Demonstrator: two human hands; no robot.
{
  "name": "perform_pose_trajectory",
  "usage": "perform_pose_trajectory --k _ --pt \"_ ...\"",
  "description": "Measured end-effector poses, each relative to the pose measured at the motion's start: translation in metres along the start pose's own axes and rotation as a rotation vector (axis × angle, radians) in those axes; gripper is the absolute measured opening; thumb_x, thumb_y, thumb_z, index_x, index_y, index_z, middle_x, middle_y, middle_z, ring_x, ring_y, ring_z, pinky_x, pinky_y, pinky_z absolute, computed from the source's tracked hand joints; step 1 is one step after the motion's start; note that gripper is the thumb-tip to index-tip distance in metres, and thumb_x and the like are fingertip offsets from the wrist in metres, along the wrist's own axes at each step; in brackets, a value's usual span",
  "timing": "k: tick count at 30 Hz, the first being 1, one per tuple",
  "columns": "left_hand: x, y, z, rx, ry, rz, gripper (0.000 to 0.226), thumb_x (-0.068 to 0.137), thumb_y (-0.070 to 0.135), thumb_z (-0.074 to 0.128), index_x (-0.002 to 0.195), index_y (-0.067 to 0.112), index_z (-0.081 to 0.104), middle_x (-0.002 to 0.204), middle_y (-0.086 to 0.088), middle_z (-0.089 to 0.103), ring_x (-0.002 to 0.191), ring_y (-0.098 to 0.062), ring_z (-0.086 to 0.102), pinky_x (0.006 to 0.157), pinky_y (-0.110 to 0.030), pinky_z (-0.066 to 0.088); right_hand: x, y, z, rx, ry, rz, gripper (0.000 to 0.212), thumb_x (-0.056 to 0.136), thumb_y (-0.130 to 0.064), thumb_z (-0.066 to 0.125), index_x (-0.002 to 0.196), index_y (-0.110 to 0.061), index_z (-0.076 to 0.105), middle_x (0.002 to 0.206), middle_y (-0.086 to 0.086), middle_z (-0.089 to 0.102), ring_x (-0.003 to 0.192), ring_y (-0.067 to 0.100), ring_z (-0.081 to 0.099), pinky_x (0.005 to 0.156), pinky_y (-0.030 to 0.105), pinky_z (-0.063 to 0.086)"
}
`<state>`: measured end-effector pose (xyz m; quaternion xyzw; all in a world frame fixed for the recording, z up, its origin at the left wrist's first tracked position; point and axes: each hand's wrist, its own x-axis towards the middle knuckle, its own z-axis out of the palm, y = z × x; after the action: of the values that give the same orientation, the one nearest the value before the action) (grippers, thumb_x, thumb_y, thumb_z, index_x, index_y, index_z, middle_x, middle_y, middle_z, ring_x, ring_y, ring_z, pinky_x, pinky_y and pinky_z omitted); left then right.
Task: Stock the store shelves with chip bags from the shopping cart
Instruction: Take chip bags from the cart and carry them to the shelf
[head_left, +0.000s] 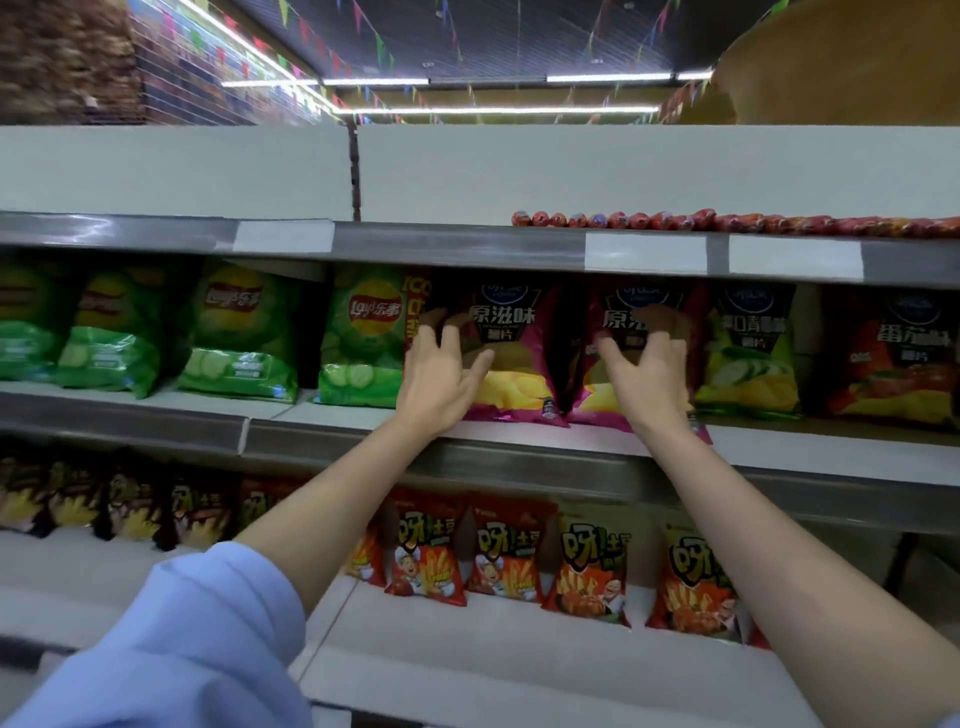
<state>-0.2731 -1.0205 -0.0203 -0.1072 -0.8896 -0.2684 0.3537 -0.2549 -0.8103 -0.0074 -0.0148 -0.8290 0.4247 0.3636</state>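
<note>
Magenta chip bags stand upright, long axes vertical, on the middle shelf (519, 431). The left hand (441, 374), fingers spread, rests on the left magenta bag (511, 358) from its nine o'clock edge. The right hand (644, 374), fingers apart, touches the right magenta bag (613, 332), nearer its three o'clock side. Neither grip clamps.

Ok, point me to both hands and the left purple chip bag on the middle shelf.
left hand (441, 371), head view, back of the hand.
right hand (647, 376), head view, back of the hand.
left purple chip bag (511, 332), head view, its printed front.
</note>
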Motion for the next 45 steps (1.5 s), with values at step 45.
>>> perform_pose_trajectory --k 45 --pt "-0.439 -0.473 -0.601 0.511 0.619 -1.107 0.041 0.099 0.036 0.044 0.128 0.007 0.048 0.121 -0.013 0.056 0.110 -0.022 0.053 0.088 -0.028 0.039 -0.573 -0.562 0.483 0.740 -1.389 -0.431 0.036 0.094 -0.043 0.053 0.119 -0.019 0.050 0.123 -0.001 0.033 0.123 0.018 0.044 0.106 0.041 0.039"
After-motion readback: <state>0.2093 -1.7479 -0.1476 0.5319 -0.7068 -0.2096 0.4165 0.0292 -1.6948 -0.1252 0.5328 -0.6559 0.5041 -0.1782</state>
